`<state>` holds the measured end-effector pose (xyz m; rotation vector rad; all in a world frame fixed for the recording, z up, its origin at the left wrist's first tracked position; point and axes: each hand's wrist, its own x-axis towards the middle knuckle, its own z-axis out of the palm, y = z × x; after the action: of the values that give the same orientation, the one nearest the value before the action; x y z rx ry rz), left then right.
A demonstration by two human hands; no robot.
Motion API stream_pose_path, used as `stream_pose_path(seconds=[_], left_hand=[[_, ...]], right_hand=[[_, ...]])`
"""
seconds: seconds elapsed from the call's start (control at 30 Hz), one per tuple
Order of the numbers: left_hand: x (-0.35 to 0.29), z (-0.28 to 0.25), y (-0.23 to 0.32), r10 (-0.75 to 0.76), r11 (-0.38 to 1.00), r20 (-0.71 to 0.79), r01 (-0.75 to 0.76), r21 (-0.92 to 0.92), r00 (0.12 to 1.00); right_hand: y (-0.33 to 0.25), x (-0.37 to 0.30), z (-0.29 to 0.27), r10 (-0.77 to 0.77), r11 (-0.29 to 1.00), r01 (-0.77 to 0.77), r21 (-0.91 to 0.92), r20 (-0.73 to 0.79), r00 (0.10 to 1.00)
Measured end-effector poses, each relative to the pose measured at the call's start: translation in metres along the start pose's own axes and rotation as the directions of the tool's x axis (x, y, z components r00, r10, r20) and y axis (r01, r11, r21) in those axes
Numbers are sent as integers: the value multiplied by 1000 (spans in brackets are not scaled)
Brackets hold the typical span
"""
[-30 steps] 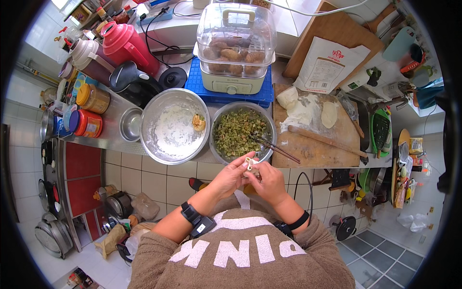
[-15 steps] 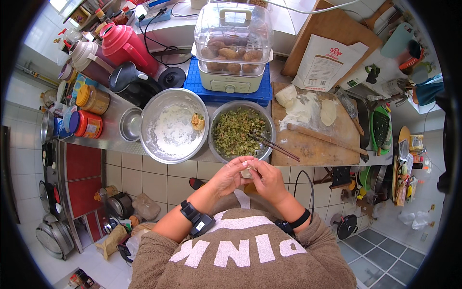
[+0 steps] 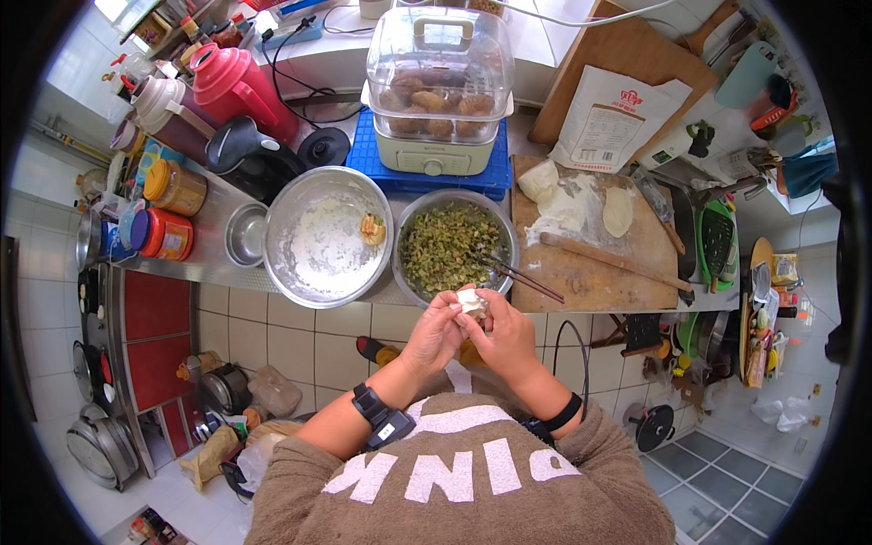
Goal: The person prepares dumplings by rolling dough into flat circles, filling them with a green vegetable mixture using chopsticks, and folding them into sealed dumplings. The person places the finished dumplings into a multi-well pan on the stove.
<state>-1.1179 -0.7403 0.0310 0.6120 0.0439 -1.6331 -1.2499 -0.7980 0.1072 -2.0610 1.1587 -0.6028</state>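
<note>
Just in front of my body, past the counter's near edge, a small white dumpling point(image 3: 471, 302) of folded dough sits between my fingertips. My left hand point(image 3: 434, 334) pinches its left side, and my right hand point(image 3: 505, 338) grips the right side. Fingers cover part of the dough. Close beyond my hands stands a steel bowl point(image 3: 514, 238) of chopped green filling point(image 3: 445, 247), with chopsticks point(image 3: 529, 278) leaning out over its right rim. To its left, a wider steel bowl point(image 3: 274, 268) has a floury bottom and one yellowish lump point(image 3: 372, 229) at its right wall.
At right, a wooden board point(image 3: 554, 289) bears a rolling pin point(image 3: 618, 262), a flat dough wrapper point(image 3: 619, 212), a dough lump point(image 3: 540, 180) and loose flour. A clear-lidded steamer point(image 3: 436, 154) stands behind the bowls on a blue stand. A small steel bowl point(image 3: 246, 235) is at left.
My fingers have shifted around the dumpling and tipped it up, so more of its white dough shows. Both hands have moved slightly, still holding it together.
</note>
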Motion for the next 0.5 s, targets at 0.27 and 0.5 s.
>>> stream_pose_path(seconds=[0.27, 0.5], left_hand=[[-7, 8, 11, 35, 999, 18, -34, -13, 999], [-9, -2, 34, -108, 960, 40, 93, 266, 993]], right_hand=[[14, -1, 21, 144, 865, -150, 478, 51, 988], [24, 1, 24, 71, 864, -142, 483, 163, 984]])
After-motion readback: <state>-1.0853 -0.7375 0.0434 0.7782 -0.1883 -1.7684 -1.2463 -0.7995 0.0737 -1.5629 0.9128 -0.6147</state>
